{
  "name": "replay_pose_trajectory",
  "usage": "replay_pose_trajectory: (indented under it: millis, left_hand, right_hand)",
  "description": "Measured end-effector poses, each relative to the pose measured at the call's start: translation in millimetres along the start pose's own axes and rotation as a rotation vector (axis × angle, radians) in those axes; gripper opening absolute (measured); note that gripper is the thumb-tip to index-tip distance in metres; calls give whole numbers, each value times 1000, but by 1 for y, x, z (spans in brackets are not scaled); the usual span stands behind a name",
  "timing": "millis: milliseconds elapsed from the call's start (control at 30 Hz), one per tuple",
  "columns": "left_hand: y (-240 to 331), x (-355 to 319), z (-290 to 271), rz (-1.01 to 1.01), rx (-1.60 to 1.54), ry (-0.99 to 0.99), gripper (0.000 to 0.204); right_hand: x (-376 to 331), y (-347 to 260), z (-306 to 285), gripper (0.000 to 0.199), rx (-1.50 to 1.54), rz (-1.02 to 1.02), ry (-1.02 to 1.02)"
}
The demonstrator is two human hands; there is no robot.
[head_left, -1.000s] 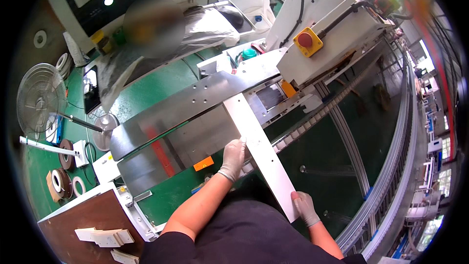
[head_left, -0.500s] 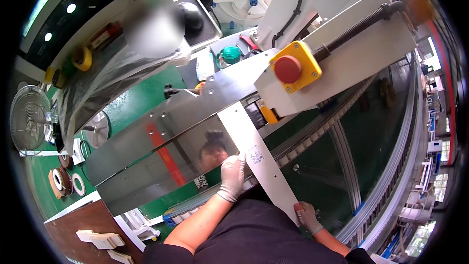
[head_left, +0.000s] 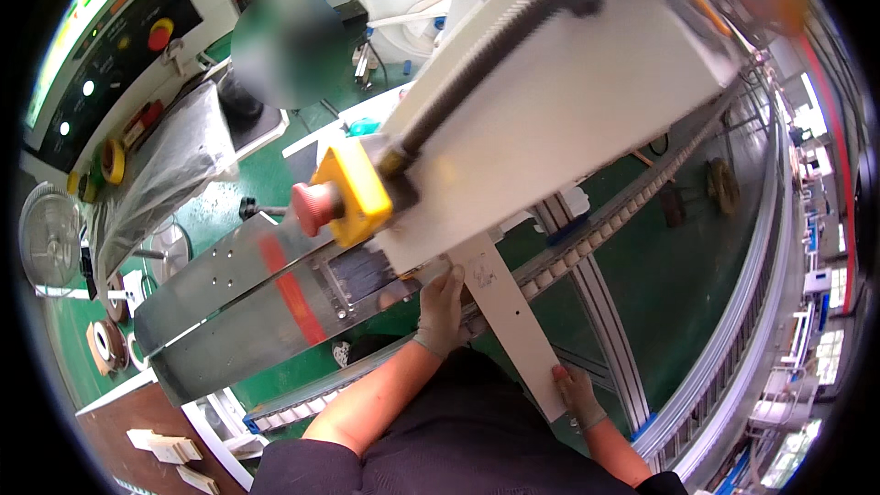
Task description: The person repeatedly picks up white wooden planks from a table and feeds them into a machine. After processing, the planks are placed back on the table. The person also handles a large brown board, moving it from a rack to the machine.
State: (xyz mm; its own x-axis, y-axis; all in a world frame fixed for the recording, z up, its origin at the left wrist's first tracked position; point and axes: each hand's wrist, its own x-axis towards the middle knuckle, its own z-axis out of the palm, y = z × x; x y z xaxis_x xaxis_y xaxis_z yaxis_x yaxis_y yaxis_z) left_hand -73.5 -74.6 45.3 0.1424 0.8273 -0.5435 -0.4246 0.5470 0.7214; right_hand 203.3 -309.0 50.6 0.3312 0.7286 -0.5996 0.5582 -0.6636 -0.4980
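A long white board with small holes and a printed code slants up from my body. Its far end disappears under a white machine housing. My left hand, in a pale glove, is closed on the board's left edge, close below the housing. Gloved too, my right hand grips the right edge near the board's near end. On the housing's left corner sits a yellow box with a red push button. Left of my left hand lies a metal table plate crossed by a red strip.
A roller track runs behind the board toward the right. Several wood strips lie on a brown panel at lower left. Plastic film, a control panel and a fan stand at left.
The white housing with the yellow box now appears farther left and nearer, covering the board's far end, which showed before. My view has shifted too. Both hands keep hold of the board.
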Motion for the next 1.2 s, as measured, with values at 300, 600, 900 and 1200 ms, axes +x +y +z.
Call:
replay_pose_trajectory:
  millis: [300, 600, 900, 1200]
  left_hand:
    - [-48, 74, 66, -11, 341, -87, 45]
    - [-44, -15, -60, 604, 1115, -353, 43]
    - [22, -197, -262, 193, 1587, 224, 57]
    - [-22, -331, -511, 407, 1153, 1018, 50]
  right_hand:
    - [72, 20, -86, 42, -229, -170, 175]
    - [102, -124, 10, 32, 122, -864, 481]
    - [4, -257, 190, 41, -480, -1348, -313]
    - [-75, -319, 298, 39, -669, -1360, -407]
